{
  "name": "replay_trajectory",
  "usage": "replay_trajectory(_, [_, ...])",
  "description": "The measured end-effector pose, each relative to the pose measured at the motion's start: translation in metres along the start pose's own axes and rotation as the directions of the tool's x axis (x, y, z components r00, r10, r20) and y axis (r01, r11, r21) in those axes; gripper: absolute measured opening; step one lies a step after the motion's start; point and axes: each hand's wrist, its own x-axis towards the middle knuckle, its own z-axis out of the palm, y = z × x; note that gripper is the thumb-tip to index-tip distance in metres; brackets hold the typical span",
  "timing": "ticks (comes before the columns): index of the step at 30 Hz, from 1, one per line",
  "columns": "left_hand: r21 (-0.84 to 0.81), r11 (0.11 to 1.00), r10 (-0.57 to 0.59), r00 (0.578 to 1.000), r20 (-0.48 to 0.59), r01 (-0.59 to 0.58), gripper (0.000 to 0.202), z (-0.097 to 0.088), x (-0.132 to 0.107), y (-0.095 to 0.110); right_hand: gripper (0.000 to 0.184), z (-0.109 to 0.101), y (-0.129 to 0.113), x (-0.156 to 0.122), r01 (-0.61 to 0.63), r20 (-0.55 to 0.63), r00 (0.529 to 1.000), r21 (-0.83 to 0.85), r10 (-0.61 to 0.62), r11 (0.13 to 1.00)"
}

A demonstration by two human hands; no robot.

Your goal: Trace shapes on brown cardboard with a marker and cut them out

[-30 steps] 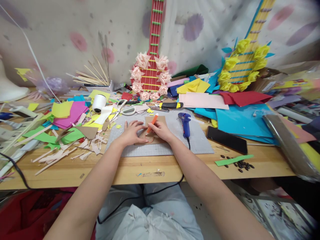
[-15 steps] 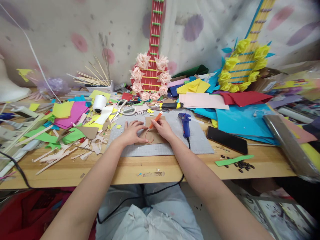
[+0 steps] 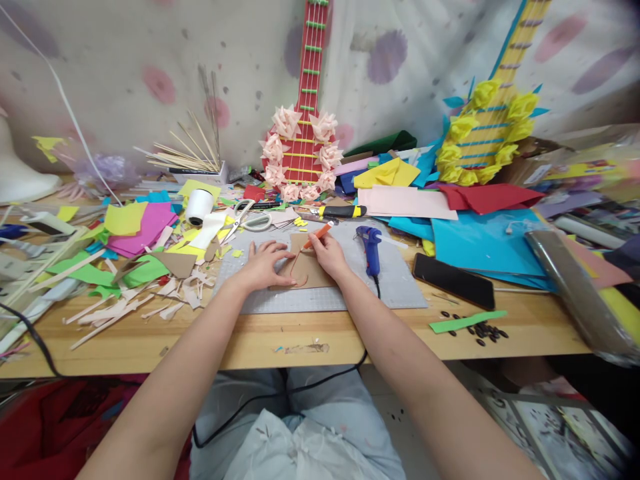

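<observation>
Many paper scraps (image 3: pixel 145 270) are strewn at far left; scissors (image 3: pixel 238 223) are left lying open just past them. Left hand (image 3: pixel 270 265) is laid flat, fingers spread, thumb apart; nothing is gripped, but the cardboard (image 3: pixel 320 277) is pressed down under it. Cardboard is placed on the grey mat (image 3: pixel 395 283), between both hands. Done so far: one thin slanting line (image 3: pixel 297 261) and a short curve below it are marked on the cardboard. No closed outline can be made out, so the marking is judged partly done; the amount left cannot be told. No cut is seen along the marks. Orange pen (image 3: pixel 324 229) is held, tilted, in the right hand (image 3: pixel 327 257), fingers closed round it; its tip is put near the line's upper end, contact too small to confirm. Glue gun (image 3: pixel 370 250) and phone (image 3: pixel 454 280) are left lying further right, untouched.
</observation>
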Motion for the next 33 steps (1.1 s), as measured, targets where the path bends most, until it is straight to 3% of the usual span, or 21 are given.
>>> replay_trajectory(15, [0.019, 1.0, 0.001, 1.0, 0.02, -0.002, 0.066, -0.0022, -0.0001, 0.001, 0.037, 0.0046, 0.0035, 0.0001, 0.067, 0.004, 0.998, 0.104, -0.068, 0.992])
replay_trajectory(33, [0.03, 1.0, 0.003, 1.0, 0.024, -0.004, 0.066, -0.0034, -0.0002, 0.0016, 0.033, 0.0033, -0.0001, -0.0027, 0.125, 0.018, 0.992, 0.035, -0.126, 0.992])
